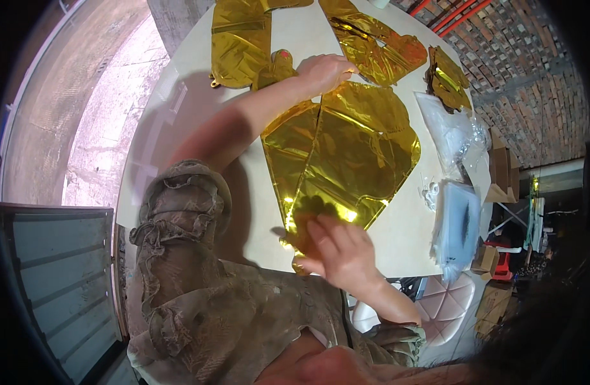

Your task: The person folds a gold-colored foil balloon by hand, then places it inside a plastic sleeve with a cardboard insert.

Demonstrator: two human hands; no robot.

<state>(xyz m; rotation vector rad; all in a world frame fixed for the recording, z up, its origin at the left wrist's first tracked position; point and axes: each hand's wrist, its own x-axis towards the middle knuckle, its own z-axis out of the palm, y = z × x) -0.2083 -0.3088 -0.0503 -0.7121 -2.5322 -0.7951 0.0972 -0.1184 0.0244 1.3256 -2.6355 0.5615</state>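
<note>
A flat, uninflated gold foil balloon point(352, 138) lies creased on the white table in front of me. My left hand point(325, 74) reaches across to its far edge, with the fingers curled in and closed on the foil there. The fingertips' exact hold is partly hidden. Close to my body, my right hand point(346, 253) rests over the balloon's narrow near end. Its fingers are stretched out on the foil, and the thumb points toward the small tab at the bottom.
More flat gold foil pieces lie at the far left point(241, 48) and far middle point(378, 45). A folded gold piece point(449, 80) sits at the far right, beside clear plastic bags point(445, 128). A stack of clear plastic sleeves point(457, 221) lies at the table's point(397, 240) right edge. A padded chair point(445, 308) stands below.
</note>
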